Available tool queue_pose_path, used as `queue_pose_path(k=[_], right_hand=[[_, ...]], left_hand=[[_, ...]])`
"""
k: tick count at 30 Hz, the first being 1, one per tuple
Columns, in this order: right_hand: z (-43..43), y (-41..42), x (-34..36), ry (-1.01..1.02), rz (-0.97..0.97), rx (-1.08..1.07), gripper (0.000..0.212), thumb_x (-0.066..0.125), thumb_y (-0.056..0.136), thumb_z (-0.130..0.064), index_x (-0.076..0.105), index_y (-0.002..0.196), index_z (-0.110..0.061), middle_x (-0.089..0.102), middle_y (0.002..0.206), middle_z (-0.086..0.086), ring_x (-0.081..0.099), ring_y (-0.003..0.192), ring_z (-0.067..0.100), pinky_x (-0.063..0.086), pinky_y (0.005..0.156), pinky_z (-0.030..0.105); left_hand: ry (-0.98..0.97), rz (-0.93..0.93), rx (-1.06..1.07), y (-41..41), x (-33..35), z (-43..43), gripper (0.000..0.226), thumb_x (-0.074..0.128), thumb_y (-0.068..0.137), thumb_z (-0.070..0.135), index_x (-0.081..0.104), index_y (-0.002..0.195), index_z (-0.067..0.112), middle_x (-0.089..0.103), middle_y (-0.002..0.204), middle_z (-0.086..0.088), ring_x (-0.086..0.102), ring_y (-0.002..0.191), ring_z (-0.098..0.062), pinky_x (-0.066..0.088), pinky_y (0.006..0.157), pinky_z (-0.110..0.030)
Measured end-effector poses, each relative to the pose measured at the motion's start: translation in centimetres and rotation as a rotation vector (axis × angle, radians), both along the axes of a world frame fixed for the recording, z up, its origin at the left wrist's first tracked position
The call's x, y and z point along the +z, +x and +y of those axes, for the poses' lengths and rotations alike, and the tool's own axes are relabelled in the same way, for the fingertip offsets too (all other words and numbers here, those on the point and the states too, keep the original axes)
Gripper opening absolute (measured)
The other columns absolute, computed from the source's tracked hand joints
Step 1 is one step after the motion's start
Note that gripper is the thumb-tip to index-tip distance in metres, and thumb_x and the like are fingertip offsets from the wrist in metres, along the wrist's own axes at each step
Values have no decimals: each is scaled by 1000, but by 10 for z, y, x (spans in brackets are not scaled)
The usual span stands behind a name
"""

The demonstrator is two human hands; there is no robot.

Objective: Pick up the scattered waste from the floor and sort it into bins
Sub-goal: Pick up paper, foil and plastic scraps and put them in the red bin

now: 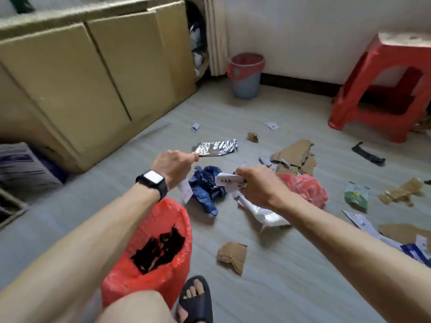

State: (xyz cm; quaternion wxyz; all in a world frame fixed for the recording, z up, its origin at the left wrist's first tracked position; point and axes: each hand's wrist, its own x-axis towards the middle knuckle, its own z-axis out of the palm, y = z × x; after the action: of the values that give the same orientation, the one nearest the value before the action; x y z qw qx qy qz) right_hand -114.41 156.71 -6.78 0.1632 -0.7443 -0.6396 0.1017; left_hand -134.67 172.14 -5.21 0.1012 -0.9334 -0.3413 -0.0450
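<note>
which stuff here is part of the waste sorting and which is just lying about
Job:
left hand holding a paper slip
right hand holding folded white paper
near red-lined bin
far blue bin
foil sheet
blue bag
red bag
torn cardboard

Lying about:
red stool
big cardboard boxes
sandal

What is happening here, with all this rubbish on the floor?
A person is clearing waste off the floor. The left hand, wearing a watch, holds a white paper slip near the rim of the red-lined bin, which contains dark waste. The right hand grips a folded white paper piece. Still on the floor: cardboard pieces, a foil sheet, a blue plastic bag and a red plastic bag. A second bin stands by the wall.
</note>
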Motion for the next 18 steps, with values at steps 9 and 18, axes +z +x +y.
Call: queue_pose_path(k=[9, 18], right_hand=[[64, -177, -74, -124, 124, 257, 28, 53, 81, -12, 53, 107, -22, 62, 104, 5, 60, 95, 35, 52, 69, 42], [49, -205, -146, 19, 87, 293, 97, 68, 74, -67, 26, 155, -35, 22, 165, 2, 7, 154, 21, 21, 124, 41]], left_hand=[[-10, -88, 276, -198, -88, -19, 41, 88, 65, 13, 67, 95, 32, 61, 52, -3, 60, 41, -30, 41, 29, -30], [-392, -194, 512, -216, -148, -44, 49, 48, 99, 30, 45, 147, 21, 50, 148, 2, 47, 135, -18, 36, 110, -30]])
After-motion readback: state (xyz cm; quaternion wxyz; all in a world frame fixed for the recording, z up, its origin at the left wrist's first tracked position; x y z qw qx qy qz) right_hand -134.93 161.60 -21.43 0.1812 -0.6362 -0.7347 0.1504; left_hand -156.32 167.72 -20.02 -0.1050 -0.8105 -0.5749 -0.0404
